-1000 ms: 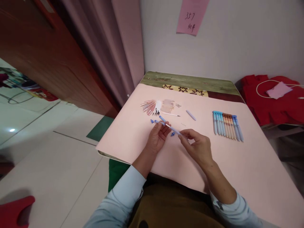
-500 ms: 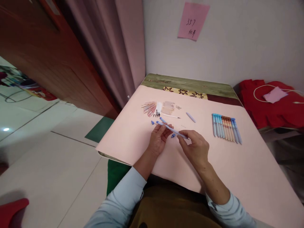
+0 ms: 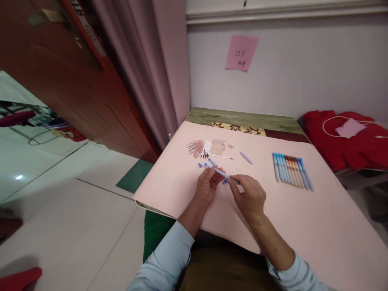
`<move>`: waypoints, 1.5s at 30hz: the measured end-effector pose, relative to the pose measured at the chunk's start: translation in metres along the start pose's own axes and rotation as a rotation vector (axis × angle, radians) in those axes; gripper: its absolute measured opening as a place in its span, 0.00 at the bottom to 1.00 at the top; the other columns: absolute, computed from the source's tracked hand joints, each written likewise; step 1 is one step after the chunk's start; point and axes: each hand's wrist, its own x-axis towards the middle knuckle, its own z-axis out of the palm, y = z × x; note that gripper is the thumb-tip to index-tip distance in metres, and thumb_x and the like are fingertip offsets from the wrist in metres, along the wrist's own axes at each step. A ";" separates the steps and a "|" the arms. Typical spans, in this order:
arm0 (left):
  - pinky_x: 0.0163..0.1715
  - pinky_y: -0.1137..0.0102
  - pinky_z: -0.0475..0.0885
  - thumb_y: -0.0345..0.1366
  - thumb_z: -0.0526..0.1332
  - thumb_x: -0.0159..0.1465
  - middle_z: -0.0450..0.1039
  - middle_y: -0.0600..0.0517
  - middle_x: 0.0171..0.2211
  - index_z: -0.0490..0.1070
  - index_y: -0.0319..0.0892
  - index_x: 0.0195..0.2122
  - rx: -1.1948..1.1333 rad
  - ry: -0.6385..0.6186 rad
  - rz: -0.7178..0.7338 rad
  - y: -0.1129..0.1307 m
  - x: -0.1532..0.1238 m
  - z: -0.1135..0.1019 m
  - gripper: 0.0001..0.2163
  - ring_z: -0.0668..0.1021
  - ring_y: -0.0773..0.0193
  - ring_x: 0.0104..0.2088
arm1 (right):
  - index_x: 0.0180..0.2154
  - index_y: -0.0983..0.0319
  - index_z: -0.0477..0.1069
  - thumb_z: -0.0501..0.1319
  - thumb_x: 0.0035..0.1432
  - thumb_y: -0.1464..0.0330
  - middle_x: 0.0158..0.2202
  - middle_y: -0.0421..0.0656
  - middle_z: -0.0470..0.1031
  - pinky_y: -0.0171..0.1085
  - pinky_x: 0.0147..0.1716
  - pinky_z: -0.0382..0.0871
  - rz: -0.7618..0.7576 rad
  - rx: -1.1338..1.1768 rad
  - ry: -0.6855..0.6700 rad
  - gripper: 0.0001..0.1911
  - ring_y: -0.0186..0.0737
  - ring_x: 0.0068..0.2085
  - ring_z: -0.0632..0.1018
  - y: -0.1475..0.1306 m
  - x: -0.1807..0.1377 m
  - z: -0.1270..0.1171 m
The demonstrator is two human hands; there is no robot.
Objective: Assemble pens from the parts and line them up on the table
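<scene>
A light blue pen [image 3: 220,172] spans both hands above the pink-covered table. My left hand [image 3: 207,184] is closed around its upper part, near the darker blue end. My right hand [image 3: 249,196] pinches the other end between thumb and fingers. Just beyond the left hand lie a blue pen part [image 3: 212,162] and a small blue cap piece [image 3: 200,165]. Another small blue piece [image 3: 224,181] shows between the hands, partly hidden. Farther off lies a pale lavender-blue pen barrel [image 3: 246,158].
At the back left are a fan of pinkish clear barrels [image 3: 195,148], several black-tipped white refills [image 3: 206,149], clear tubes [image 3: 218,147] and tiny springs [image 3: 230,146]. A row of blue and brown pens [image 3: 291,171] lies right. Red cloth [image 3: 333,141] sits beyond the table's right edge.
The camera view has tilted up slightly, so the table and hands sit lower in the picture. Both hands stay on the pen; the right hand has shifted slightly closer to the left.
</scene>
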 end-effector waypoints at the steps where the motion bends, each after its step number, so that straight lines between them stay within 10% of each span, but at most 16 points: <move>1: 0.41 0.68 0.76 0.34 0.71 0.56 0.81 0.47 0.33 0.76 0.36 0.36 0.001 -0.001 0.006 0.000 -0.001 0.001 0.09 0.82 0.62 0.35 | 0.37 0.59 0.75 0.59 0.65 0.64 0.33 0.42 0.81 0.38 0.37 0.66 -0.008 -0.005 -0.011 0.08 0.39 0.35 0.79 -0.001 0.000 -0.001; 17: 0.26 0.79 0.74 0.35 0.69 0.59 0.81 0.48 0.39 0.74 0.40 0.39 -0.035 0.092 -0.078 -0.005 -0.043 0.036 0.09 0.82 0.67 0.35 | 0.33 0.59 0.74 0.58 0.67 0.62 0.26 0.40 0.78 0.38 0.31 0.60 -0.034 -0.142 0.034 0.13 0.36 0.27 0.76 -0.009 0.001 -0.030; 22: 0.36 0.76 0.78 0.30 0.66 0.62 0.81 0.46 0.37 0.74 0.37 0.38 -0.103 0.135 -0.069 -0.010 -0.048 0.043 0.04 0.83 0.64 0.39 | 0.27 0.59 0.74 0.55 0.68 0.59 0.23 0.40 0.76 0.37 0.29 0.57 -0.014 -0.242 0.004 0.20 0.37 0.24 0.74 -0.006 0.000 -0.032; 28: 0.38 0.76 0.78 0.28 0.65 0.63 0.80 0.45 0.35 0.75 0.35 0.35 -0.045 0.172 0.038 -0.001 -0.048 0.045 0.01 0.83 0.65 0.37 | 0.45 0.60 0.74 0.58 0.65 0.57 0.29 0.41 0.79 0.36 0.33 0.63 0.031 -0.032 -0.057 0.15 0.39 0.30 0.77 -0.010 -0.002 -0.039; 40: 0.33 0.76 0.77 0.30 0.66 0.62 0.80 0.45 0.35 0.74 0.35 0.36 -0.032 0.149 -0.017 0.004 -0.066 0.054 0.04 0.83 0.64 0.35 | 0.21 0.60 0.70 0.51 0.70 0.56 0.17 0.40 0.71 0.36 0.23 0.49 0.033 -0.210 -0.048 0.27 0.34 0.19 0.69 -0.015 -0.010 -0.042; 45: 0.33 0.76 0.77 0.28 0.65 0.62 0.79 0.45 0.33 0.73 0.34 0.35 0.012 0.219 0.066 0.010 -0.065 0.051 0.02 0.82 0.65 0.33 | 0.41 0.61 0.76 0.56 0.66 0.53 0.26 0.40 0.77 0.33 0.28 0.58 0.051 -0.025 -0.088 0.19 0.35 0.26 0.75 -0.015 -0.011 -0.044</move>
